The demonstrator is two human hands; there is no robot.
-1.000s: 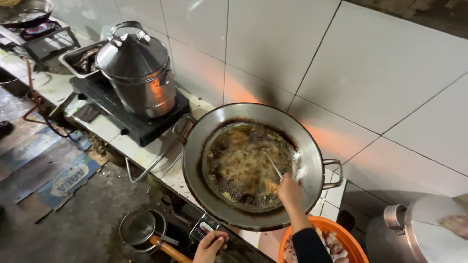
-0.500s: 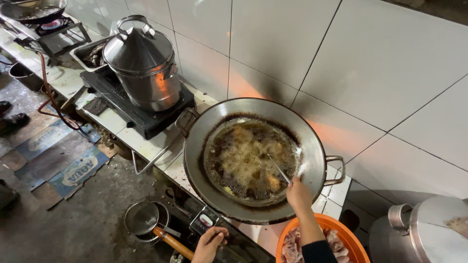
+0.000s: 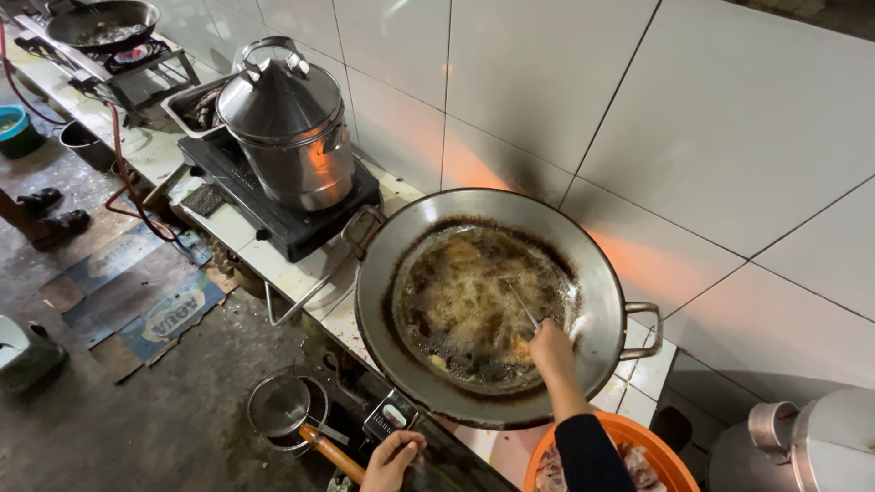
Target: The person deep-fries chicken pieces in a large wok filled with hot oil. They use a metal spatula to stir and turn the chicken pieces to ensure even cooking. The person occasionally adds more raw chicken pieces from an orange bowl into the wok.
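Note:
A wide steel wok (image 3: 401,241) holds bubbling brown oil with frying pieces (image 3: 469,305). My right hand (image 3: 550,349) reaches over the wok's near side and grips a thin metal utensil (image 3: 521,303) whose tip dips into the oil. My left hand (image 3: 392,458) is low at the frame's bottom edge, closed on the stove's front beside a small knob panel (image 3: 385,419). An orange basin (image 3: 670,456) with raw pieces sits under my right forearm.
A tall steel steamer pot (image 3: 287,123) stands on a black burner (image 3: 273,219) to the left. A strainer ladle with a wooden handle (image 3: 292,415) hangs below the counter. Another wok (image 3: 100,23) sits far left. A steel pot (image 3: 811,442) is at lower right. White tiled wall behind.
The view has shifted, so the wok and steamer sit further right and lower. My right hand keeps stirring, the utensil's tip moving within the oil. My left hand stays by the stove front.

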